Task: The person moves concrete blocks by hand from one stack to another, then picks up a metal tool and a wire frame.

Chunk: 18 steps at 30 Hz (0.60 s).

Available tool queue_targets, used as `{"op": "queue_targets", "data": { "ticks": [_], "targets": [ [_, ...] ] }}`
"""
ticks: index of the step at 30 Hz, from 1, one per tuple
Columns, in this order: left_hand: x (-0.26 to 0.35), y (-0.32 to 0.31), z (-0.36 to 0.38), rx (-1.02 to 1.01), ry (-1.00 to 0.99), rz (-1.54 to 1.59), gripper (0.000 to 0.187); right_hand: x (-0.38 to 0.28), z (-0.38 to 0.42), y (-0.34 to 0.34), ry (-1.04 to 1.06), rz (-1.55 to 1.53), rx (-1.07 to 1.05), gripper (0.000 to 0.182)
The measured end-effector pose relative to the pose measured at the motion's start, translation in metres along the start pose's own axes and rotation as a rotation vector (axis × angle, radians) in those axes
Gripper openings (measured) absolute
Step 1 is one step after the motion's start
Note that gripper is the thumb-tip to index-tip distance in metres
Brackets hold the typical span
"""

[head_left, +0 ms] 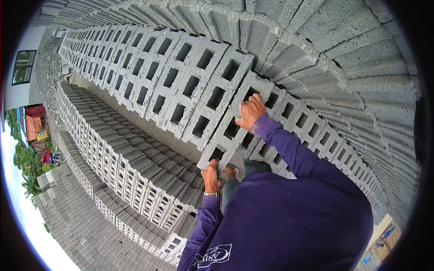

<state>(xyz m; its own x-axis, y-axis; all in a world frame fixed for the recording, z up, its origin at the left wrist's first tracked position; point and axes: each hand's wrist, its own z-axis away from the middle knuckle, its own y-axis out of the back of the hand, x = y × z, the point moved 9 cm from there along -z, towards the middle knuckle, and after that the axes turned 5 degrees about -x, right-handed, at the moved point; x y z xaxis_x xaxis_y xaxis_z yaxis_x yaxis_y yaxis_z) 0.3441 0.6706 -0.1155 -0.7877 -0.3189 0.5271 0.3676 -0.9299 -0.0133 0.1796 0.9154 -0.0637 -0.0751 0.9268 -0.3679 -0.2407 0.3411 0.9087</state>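
A person's left hand (pixel 211 175) grips the near end of a hollow concrete block (pixel 230 115), right hand (pixel 250 112) clasping its upper web, above stacked rows (pixel 135 171) to the left. Keeping both grips firm and level would likely seat it squarely.

Both hands, left (pixel 211 177) and right (pixel 250 111), grip a hollow concrete block (pixel 235 108).
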Motion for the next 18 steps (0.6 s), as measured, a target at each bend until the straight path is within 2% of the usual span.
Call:
{"op": "queue_targets", "data": {
  "ticks": [3,5,8,15,16,18],
  "targets": [
    [0.002,-0.014,-0.004,0.032,0.009,-0.093,0.021,0.016,-0.009,0.012,-0.005,-0.001,0.014,0.036],
    [-0.001,-0.028,-0.014,-0.002,-0.038,-0.031,0.021,0.027,-0.014,0.018,0.002,-0.001,0.028,0.035],
    [-0.01,-0.03,-0.042,0.034,-0.108,-0.122,0.025,0.043,-0.024,0.019,-0.018,0.026,0.01,0.035],
    [-0.005,-0.034,-0.044,-0.008,-0.063,-0.217,0.032,0.043,-0.028,0.025,-0.002,0.073,0.072,0.044],
    [-0.004,-0.032,-0.043,0.01,-0.05,-0.189,0.032,0.044,-0.031,0.023,-0.012,0.064,-0.002,0.044],
    [0.009,-0.041,-0.037,-0.126,-0.212,-0.189,0.05,0.044,-0.03,0.022,0.002,0.123,-0.036,0.049]
  ]
}}
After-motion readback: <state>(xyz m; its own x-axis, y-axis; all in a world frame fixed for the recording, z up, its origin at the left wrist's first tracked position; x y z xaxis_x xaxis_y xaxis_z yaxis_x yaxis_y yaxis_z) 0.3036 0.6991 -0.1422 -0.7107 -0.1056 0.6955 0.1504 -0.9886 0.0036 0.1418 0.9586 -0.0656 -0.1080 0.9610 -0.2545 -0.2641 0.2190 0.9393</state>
